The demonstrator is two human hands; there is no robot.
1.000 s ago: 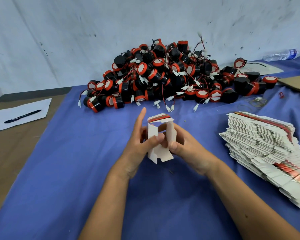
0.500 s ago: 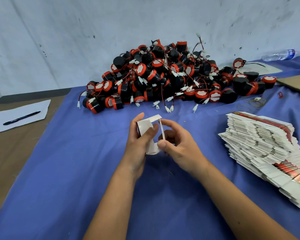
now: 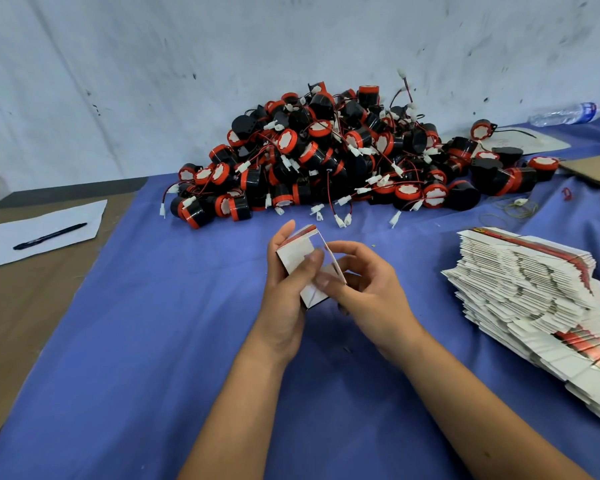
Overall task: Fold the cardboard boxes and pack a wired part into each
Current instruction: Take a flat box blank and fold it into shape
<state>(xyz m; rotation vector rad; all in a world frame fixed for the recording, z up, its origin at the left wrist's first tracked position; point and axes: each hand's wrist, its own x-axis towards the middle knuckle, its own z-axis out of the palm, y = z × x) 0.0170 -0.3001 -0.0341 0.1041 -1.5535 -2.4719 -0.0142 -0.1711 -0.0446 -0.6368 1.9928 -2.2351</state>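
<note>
Above the middle of the blue cloth-covered table [image 3: 153, 341], a small white cardboard box with a red edge [image 3: 297, 254] is being held off the surface, the left hand [image 3: 286, 292] wrapping its fingers and thumb around it while the right hand [image 3: 368, 289] is pinching its flap with curled fingers. Behind it, a heap of black-and-red round wired parts [image 3: 343, 157] is lying against the wall, and a stack of flat white unfolded cardboard boxes [image 3: 534, 306] is sitting to the right.

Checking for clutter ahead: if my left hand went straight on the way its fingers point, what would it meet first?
Probably the pile of wired parts: the left hand, gripping the small box, points up-table toward it, though depth is unclear.
</note>
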